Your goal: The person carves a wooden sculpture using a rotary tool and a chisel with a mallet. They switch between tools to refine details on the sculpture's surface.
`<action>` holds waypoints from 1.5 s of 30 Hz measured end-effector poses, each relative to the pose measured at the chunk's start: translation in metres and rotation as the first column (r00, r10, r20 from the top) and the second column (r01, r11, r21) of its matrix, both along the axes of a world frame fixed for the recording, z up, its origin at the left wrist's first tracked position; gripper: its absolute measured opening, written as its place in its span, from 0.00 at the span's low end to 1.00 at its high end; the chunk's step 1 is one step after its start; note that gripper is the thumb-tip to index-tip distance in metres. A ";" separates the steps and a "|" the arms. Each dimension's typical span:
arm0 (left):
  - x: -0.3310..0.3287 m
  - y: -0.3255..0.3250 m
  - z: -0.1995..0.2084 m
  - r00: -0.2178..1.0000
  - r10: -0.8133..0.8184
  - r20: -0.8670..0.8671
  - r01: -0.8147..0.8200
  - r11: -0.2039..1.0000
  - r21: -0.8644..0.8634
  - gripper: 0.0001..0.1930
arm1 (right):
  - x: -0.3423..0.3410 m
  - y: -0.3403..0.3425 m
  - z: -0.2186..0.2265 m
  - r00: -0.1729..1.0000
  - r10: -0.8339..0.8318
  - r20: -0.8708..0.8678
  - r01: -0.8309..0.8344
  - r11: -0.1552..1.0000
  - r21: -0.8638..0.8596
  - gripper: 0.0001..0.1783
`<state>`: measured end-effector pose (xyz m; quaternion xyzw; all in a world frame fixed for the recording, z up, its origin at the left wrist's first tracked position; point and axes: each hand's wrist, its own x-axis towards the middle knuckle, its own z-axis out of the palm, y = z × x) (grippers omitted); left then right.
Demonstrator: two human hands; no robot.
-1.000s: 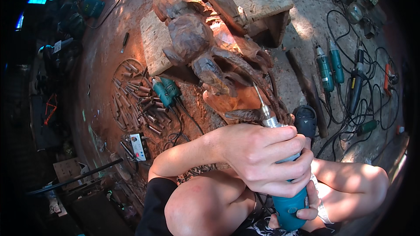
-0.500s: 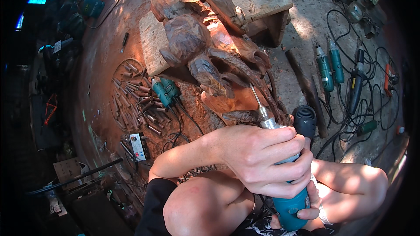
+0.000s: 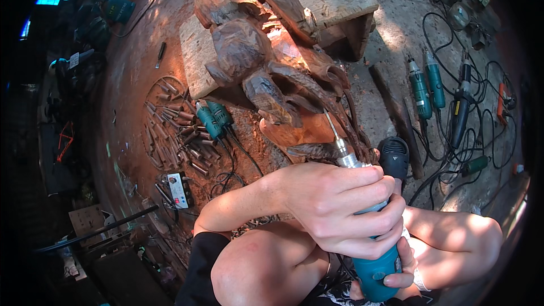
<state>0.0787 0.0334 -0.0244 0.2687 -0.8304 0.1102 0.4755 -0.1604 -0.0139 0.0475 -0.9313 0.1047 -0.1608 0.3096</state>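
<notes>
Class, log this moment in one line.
left hand: gripping teal power tool, upper body | right hand: gripping lower end | bit: at wood carving, contact unclear

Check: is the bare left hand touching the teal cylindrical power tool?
Touching: the head view shows the bare left hand wrapped around the teal cylindrical power tool.

Both hands (image 3: 334, 207) (image 3: 406, 256) are curled, the left above the right
</notes>
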 end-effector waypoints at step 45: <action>0.008 -0.011 0.006 0.974 -0.008 -0.226 0.009 1.000 0.006 0.11 | -0.016 0.017 -0.012 0.969 -0.144 -0.199 0.233 0.796 0.559 0.35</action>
